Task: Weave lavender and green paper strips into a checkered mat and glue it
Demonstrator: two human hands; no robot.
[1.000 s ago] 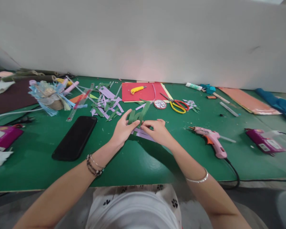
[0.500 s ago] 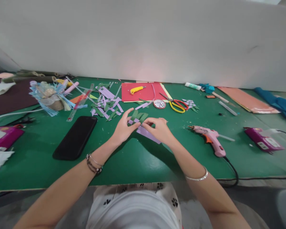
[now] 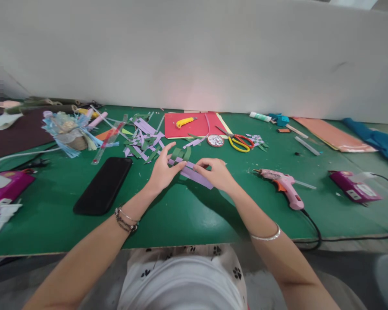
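Between my hands is a small weave of paper strips, with curled green strips (image 3: 183, 153) standing up and a wide purple strip (image 3: 197, 178) slanting down to the right. My left hand (image 3: 163, 170) pinches its left part between thumb and fingers, the index finger raised. With thumb and index finger together, my right hand (image 3: 213, 172) grips the purple paper at the right. My fingers hide part of the weave. Beyond my left hand lies a loose pile of purple and green paper strips (image 3: 144, 137).
Behind are a red sheet (image 3: 171, 125) with a yellow utility knife (image 3: 186, 122), a round tin (image 3: 215, 141) and scissors (image 3: 239, 143). A black phone (image 3: 103, 185) lies left. Right are a pink glue gun (image 3: 287, 187) and a purple power strip (image 3: 354, 186); cords run near the edge.
The weave has tilted and shifted slightly left, and the green strips look more curled back. My left hand has moved a little left; my right thumb and fingertips still hold the purple paper.
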